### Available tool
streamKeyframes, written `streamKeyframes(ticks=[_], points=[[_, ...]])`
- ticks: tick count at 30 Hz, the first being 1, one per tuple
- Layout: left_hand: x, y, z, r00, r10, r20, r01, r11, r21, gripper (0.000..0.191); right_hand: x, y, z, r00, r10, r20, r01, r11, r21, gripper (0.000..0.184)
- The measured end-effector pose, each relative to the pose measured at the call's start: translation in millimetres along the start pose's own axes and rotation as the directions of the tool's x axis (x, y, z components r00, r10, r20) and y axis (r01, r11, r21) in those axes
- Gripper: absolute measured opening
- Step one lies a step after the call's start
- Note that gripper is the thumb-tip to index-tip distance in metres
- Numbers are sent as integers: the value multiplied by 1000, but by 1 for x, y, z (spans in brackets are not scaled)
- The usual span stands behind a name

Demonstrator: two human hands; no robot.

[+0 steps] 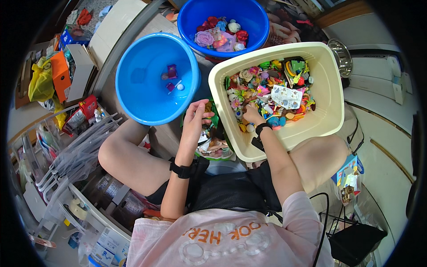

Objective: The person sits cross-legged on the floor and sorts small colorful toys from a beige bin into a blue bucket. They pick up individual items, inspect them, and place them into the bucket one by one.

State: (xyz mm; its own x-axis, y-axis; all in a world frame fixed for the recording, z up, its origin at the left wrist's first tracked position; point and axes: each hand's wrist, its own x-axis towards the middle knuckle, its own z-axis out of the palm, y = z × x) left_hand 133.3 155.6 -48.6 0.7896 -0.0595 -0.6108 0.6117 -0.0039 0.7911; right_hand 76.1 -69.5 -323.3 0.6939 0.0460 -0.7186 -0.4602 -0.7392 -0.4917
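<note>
A cream plastic tub point(320, 115) sits at the right, filled with small colourful toys, artificial flowers and trinkets; a printed paper sheet point(287, 97) lies on top of them. My right hand point(253, 114) reaches into the left part of the pile, its fingertips among the pieces, so whether it grips one is hidden. My left hand point(196, 115) hovers by the tub's left wall, above a green-rimmed container, fingers apart and nothing seen in them. Left of it stands a light blue basin point(143, 96) with two small purple items point(172, 71) and a white ball point(180, 87) inside.
A dark blue basin point(223, 5) at the top holds artificial flowers. Between my legs, a green-rimmed container point(230, 142) holds mixed things. Plastic hangers point(63, 180) and an open drawer lie left; a steel bowl point(341, 58) sits behind the tub's right corner.
</note>
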Motion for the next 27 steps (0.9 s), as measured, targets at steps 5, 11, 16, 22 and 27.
streamKeyframes(ticks=[5, 11, 16, 22, 27], points=[[5, -3, 6, 1000, -4, 31, 4, 1000, -11, 35, 0, 14, -20, 992, -49, -114, 73, 972, 223, 25], [8, -3, 15, 997, -20, 71, 22, 1000, -16, 34, 2, 25, -48, 986, 169, -10, -134, 817, 560, 18], [5, -7, 21, 989, -34, 144, 36, 999, -6, 32, -30, 3, -94, 975, 55, 217, -224, 221, 949, 20], [5, -26, 47, 976, -41, 213, -12, 970, 241, 55, -95, -54, -173, 951, -118, 287, -277, 93, 956, 25], [0, -40, 80, 948, -10, 317, -49, 983, 176, 61, -157, -88, -199, 994, -38, 102, -70, 499, 864, 29]])
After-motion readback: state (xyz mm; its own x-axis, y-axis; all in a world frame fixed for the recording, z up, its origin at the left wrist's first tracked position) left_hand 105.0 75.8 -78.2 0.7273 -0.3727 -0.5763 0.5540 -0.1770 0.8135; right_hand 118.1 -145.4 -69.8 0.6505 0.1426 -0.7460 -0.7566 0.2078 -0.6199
